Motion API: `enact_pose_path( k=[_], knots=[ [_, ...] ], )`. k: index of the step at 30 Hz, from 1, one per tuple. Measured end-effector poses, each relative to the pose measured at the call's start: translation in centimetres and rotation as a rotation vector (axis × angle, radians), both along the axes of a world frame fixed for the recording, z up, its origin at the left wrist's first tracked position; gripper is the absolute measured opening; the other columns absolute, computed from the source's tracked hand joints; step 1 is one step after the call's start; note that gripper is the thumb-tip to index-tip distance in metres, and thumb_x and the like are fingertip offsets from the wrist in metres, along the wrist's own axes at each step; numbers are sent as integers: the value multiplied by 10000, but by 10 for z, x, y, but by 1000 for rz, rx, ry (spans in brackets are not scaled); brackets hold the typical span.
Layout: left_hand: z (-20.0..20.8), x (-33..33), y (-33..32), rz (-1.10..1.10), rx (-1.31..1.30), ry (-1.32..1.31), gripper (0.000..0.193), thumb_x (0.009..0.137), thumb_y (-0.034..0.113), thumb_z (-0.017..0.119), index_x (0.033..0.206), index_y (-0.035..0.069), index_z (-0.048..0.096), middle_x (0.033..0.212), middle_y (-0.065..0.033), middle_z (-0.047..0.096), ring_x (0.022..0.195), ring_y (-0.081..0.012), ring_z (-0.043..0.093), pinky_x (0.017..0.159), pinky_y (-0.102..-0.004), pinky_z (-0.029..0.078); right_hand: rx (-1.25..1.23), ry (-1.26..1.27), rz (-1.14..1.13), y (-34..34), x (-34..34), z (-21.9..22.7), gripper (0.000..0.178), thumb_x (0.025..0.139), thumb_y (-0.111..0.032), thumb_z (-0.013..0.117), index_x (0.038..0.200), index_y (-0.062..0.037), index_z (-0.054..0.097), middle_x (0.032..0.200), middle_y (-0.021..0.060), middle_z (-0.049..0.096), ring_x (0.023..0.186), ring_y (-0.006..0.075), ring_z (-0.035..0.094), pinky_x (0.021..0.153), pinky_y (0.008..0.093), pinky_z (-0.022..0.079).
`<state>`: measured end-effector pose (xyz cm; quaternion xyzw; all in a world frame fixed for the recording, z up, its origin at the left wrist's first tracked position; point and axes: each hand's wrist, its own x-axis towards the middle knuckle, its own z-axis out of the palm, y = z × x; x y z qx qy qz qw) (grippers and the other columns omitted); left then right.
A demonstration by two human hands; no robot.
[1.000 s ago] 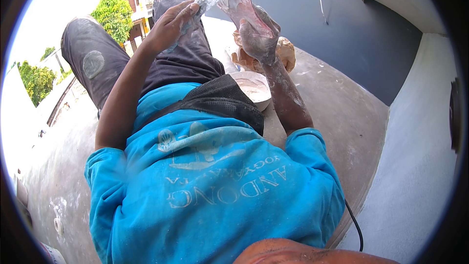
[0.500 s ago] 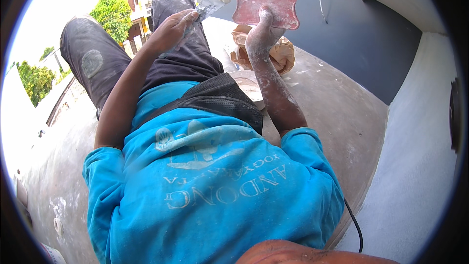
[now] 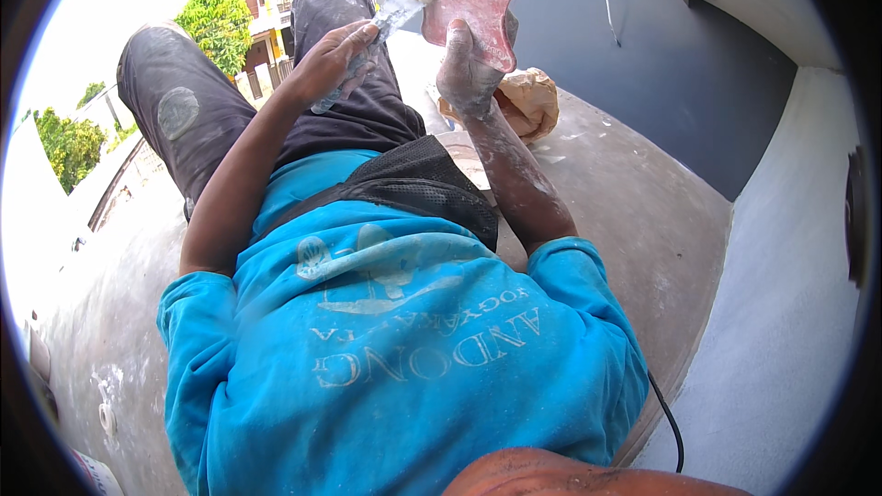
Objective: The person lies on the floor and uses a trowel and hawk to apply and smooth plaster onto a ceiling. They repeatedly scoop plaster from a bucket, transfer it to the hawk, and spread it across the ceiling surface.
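Observation:
My left hand (image 3: pixel 338 66) is closed around a putty-smeared scraper (image 3: pixel 397 11), a narrow tool with a pale lump at its far end. That end meets the left edge of a red plastic putty spreader (image 3: pixel 470 16) in this view; whether they truly touch I cannot tell. White putty coats much of the spreader, whose top runs out of the picture. My right hand (image 3: pixel 470 78), dusted white, grips its lower edge with the thumb on the near face. Below my right hand lies a crumpled brown paper bag (image 3: pixel 531 103), partly hidden by that hand and forearm.
Beside my waist, a round container with pale contents (image 3: pixel 467 154) is partly covered by a black mesh cloth (image 3: pixel 427 188). My bent legs (image 3: pixel 207 115) extend ahead over the concrete surface (image 3: pixel 634 211). A dark grey wall (image 3: pixel 661 64) rises at right, with a loose white wire (image 3: pixel 606 0).
My right hand has brought the spreader left and tilted it, so its edge now meets the scraper's tip. My left hand has barely moved.

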<state>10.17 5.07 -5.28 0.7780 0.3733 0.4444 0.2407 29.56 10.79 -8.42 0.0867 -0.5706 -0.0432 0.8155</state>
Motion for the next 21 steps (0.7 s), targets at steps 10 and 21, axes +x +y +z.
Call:
enact_pose_path(
  k=[10, 21],
  knots=[
    [2, 9, -6, 32, 136, -58, 463, 1029, 348, 392, 1280, -28, 492, 874, -18, 564, 673, -57, 509, 610, -200, 445, 15, -372, -425, 39, 37, 2, 469, 776, 16, 557, 1233, -82, 598, 1035, 99, 664, 867, 223, 642, 725, 327, 545],
    [5, 5, -3, 144, -27, -230, 351, 1017, 374, 401, 965, 60, 548, 663, -12, 509, 457, -86, 431, 390, -227, 353, -293, 27, 81, 49, 31, -7, 283, 835, -50, 557, 1080, 92, 559, 921, 146, 638, 826, 200, 633, 732, 328, 521]
  ],
)
